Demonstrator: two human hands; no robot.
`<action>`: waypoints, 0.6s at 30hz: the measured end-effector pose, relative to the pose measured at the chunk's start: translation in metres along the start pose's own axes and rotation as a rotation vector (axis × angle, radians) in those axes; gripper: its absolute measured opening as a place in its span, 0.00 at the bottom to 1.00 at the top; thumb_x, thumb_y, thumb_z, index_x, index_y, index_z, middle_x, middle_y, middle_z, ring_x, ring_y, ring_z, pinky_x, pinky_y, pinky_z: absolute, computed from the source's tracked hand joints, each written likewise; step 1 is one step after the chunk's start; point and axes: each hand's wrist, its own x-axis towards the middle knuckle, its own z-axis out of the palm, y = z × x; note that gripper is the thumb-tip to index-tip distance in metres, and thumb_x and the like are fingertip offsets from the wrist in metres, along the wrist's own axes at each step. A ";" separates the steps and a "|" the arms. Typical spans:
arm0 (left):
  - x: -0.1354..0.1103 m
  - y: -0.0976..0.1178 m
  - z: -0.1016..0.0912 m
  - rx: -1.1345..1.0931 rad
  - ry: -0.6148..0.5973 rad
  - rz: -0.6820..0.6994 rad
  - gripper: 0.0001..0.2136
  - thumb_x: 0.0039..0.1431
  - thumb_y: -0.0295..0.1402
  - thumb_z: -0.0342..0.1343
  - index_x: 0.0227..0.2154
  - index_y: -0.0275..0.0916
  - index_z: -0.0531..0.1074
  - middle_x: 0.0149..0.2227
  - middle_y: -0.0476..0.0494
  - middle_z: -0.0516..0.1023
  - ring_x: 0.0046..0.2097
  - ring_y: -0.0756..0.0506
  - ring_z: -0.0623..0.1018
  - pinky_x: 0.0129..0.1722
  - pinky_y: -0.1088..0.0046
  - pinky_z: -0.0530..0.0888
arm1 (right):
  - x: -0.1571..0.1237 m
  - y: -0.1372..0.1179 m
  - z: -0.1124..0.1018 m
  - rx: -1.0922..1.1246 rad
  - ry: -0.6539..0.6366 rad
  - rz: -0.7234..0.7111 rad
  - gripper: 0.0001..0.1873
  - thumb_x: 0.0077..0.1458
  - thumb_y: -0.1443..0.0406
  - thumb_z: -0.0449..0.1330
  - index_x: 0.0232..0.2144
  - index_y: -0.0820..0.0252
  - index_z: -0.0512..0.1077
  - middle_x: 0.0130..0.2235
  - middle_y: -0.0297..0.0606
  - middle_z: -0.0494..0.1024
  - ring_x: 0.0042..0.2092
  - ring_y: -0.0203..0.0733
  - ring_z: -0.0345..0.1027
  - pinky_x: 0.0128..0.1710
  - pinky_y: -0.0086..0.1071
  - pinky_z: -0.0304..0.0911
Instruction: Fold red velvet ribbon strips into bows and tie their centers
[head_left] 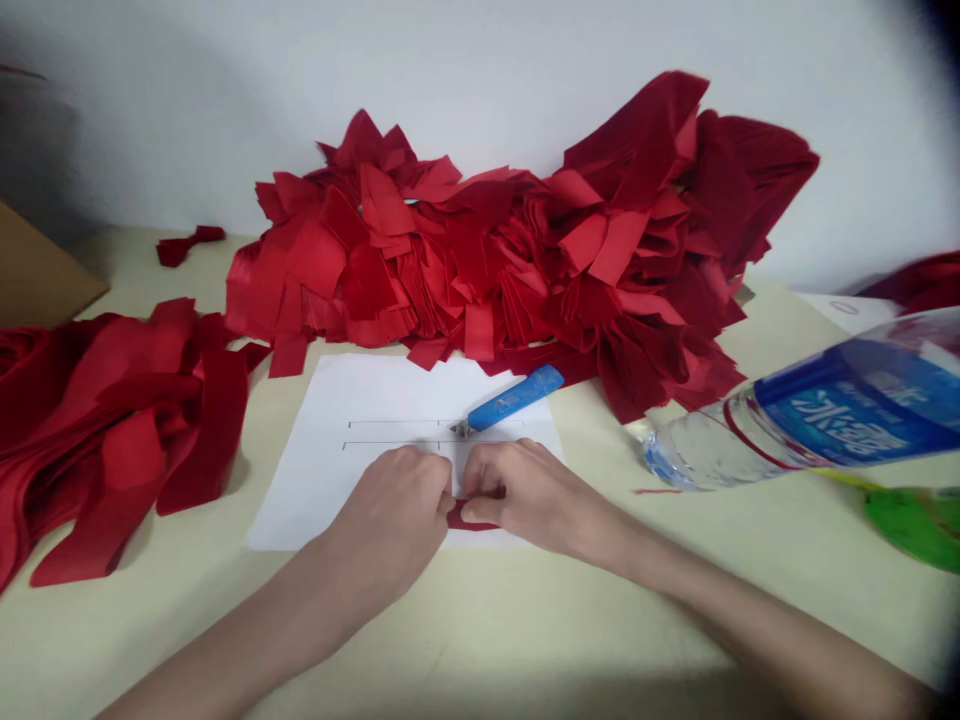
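Note:
My left hand (405,510) and my right hand (529,490) meet over a sheet of white paper (307,470), knuckles close together. Between them shows a small piece of dark red ribbon (472,515), with the fingers of both hands closed on it. Much of the ribbon is hidden by the hands. Ruled black lines with end marks run across the paper above my knuckles. A blue utility knife (517,397) lies on the paper just beyond my right hand, its tip pointing left.
Behind the paper rises a big heap of red ribbon pieces (480,260) against the wall. Longer red ribbon strips (112,420) lie at left, near a cardboard box (41,270). A small red bow (189,243) sits farther back. At right, a water bottle (847,410) lies beside a green object (915,525).

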 end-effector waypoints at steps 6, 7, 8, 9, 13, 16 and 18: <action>0.001 0.004 -0.004 0.042 0.019 0.030 0.12 0.52 0.22 0.44 0.16 0.38 0.63 0.23 0.46 0.70 0.28 0.47 0.69 0.27 0.70 0.59 | -0.003 0.007 0.005 0.093 -0.006 -0.023 0.06 0.48 0.68 0.59 0.21 0.58 0.67 0.23 0.25 0.72 0.26 0.29 0.62 0.27 0.25 0.53; 0.001 0.004 -0.004 0.048 0.026 0.032 0.12 0.51 0.21 0.44 0.16 0.38 0.63 0.22 0.46 0.70 0.28 0.47 0.69 0.27 0.70 0.59 | -0.004 0.008 0.006 0.098 0.005 -0.021 0.06 0.49 0.67 0.59 0.21 0.58 0.67 0.23 0.25 0.72 0.26 0.30 0.62 0.27 0.25 0.53; 0.002 0.004 -0.003 0.054 0.030 0.035 0.12 0.51 0.21 0.44 0.15 0.38 0.63 0.22 0.46 0.69 0.28 0.47 0.68 0.27 0.70 0.59 | -0.005 0.009 0.007 0.098 0.012 -0.020 0.06 0.49 0.67 0.58 0.21 0.58 0.68 0.23 0.25 0.72 0.26 0.30 0.62 0.27 0.25 0.53; 0.002 0.004 -0.002 0.063 0.032 0.040 0.12 0.50 0.20 0.44 0.15 0.38 0.63 0.22 0.47 0.69 0.28 0.46 0.68 0.27 0.70 0.59 | -0.005 0.009 0.008 0.095 0.016 -0.021 0.06 0.49 0.67 0.58 0.21 0.57 0.68 0.23 0.26 0.72 0.27 0.30 0.62 0.27 0.25 0.52; 0.004 0.005 0.000 0.109 0.049 0.026 0.12 0.49 0.19 0.45 0.17 0.38 0.66 0.23 0.46 0.70 0.28 0.46 0.69 0.27 0.70 0.61 | -0.004 0.007 0.005 0.075 0.014 -0.024 0.06 0.49 0.67 0.58 0.22 0.58 0.68 0.23 0.26 0.72 0.26 0.30 0.62 0.26 0.25 0.52; 0.005 0.007 0.000 0.136 0.050 0.007 0.11 0.50 0.20 0.47 0.19 0.37 0.69 0.24 0.44 0.71 0.27 0.45 0.70 0.27 0.69 0.61 | 0.001 0.004 -0.001 0.050 -0.020 -0.028 0.04 0.46 0.68 0.60 0.22 0.59 0.69 0.22 0.26 0.72 0.25 0.29 0.62 0.25 0.25 0.52; 0.005 0.006 0.000 0.144 0.052 0.016 0.11 0.50 0.20 0.48 0.19 0.37 0.70 0.23 0.44 0.72 0.28 0.45 0.70 0.27 0.69 0.62 | 0.004 0.004 -0.003 0.037 -0.058 -0.032 0.04 0.45 0.67 0.61 0.23 0.60 0.69 0.22 0.26 0.72 0.24 0.29 0.62 0.24 0.24 0.51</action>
